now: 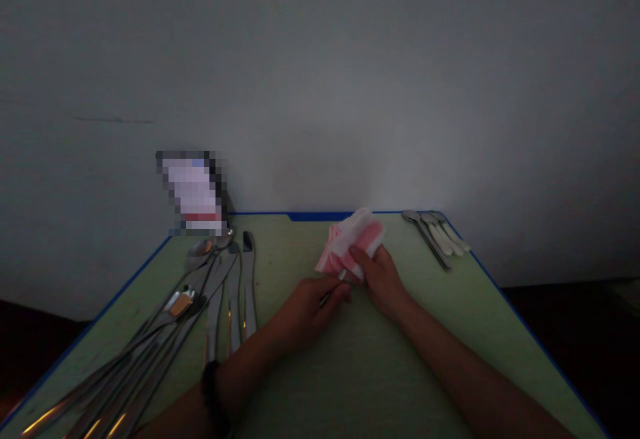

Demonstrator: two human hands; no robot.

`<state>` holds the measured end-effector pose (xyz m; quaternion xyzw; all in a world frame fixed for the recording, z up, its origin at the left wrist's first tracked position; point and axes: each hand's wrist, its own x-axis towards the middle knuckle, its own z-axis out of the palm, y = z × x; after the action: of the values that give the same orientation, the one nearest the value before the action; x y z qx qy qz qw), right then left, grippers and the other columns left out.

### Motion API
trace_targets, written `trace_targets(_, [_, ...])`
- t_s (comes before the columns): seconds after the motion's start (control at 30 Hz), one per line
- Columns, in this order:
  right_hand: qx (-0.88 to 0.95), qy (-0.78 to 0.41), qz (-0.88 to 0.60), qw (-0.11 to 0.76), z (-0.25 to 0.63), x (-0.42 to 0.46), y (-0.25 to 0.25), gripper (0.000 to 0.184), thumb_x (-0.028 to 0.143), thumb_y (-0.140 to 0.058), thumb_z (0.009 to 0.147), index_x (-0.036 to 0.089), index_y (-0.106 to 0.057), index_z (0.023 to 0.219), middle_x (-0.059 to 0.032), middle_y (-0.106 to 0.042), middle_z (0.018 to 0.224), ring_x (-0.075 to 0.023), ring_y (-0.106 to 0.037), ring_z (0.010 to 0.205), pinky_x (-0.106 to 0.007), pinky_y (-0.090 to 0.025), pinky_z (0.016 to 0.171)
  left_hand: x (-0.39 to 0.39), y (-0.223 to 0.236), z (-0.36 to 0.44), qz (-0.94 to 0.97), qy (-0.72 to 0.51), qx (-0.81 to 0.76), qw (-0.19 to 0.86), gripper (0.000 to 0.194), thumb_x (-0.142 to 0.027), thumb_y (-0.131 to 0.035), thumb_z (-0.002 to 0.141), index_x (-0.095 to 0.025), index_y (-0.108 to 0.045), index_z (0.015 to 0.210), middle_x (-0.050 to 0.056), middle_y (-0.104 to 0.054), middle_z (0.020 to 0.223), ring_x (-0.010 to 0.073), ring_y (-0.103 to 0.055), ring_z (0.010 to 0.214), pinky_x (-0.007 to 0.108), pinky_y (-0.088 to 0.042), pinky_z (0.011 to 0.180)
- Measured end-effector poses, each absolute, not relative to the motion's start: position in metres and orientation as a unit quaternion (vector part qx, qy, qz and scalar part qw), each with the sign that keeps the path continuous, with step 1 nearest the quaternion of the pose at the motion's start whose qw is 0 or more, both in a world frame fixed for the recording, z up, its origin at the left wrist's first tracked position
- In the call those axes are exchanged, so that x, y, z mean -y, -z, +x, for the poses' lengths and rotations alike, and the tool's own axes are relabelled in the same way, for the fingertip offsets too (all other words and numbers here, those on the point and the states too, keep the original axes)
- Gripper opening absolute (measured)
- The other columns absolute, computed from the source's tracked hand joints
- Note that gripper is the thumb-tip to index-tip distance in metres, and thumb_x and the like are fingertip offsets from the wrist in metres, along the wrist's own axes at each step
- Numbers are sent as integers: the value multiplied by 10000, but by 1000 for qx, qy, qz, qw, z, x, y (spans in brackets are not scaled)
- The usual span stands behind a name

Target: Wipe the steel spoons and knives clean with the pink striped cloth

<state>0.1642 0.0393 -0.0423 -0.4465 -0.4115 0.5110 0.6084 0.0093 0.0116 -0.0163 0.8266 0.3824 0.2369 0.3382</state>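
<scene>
My left hand [305, 309] is closed around a slim metal piece of cutlery [343, 275]. Only short bits of it show, and its far end is covered, so its kind cannot be made out. A pink and white cloth [355, 242] is bunched in my right hand [385, 280], with the thumb pressed on top. The cloth wraps over the cutlery just ahead of my left fingers. Both hands are close together above the middle of the table.
Several metal spoons [201, 252] and table knives [249, 279] lie in a loose spread on the left of the green table [380, 385]. At the back right rest a few spoons [431, 237], some white-handled. A blurred phone-like screen [193, 185] leans against the wall [320, 79].
</scene>
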Motion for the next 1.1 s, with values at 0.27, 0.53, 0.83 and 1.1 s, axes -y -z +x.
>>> trace_targets(0.27, [321,-580,-360,657,163,-43,41,324,267,-669,656,217,-576,962,-1,-655,893,-139,-593,765,-280,-453,721,-9,13,8,851,-190,-361,331,325,-281,-394,880,-136,-527,621,-37,-450,557,80,-415,527,197,-309,533])
trace_targets(0.53, [349,-521,-474,618,169,-42,49,398,537,-538,722,144,-568,669,2,-554,532,-109,-467,483,-223,-322,444,-2,9,10,837,-192,-336,386,333,-274,-404,874,-132,-506,591,-51,-393,516,67,-383,499,184,-293,508])
trace_targets(0.83, [351,-582,-389,622,167,-41,38,352,243,-607,680,211,-553,1026,-1,-638,863,-137,-566,719,-255,-450,656,-7,7,9,803,-209,-350,434,339,-270,-397,874,-127,-560,614,-45,-423,534,77,-413,532,183,-305,523])
trace_targets(1.1, [378,-587,-387,603,172,-45,37,307,284,-653,657,180,-576,935,8,-613,762,-118,-522,623,-237,-422,587,-7,4,9,824,-158,-341,425,341,-270,-392,877,-131,-588,635,-36,-475,556,86,-454,564,190,-331,565])
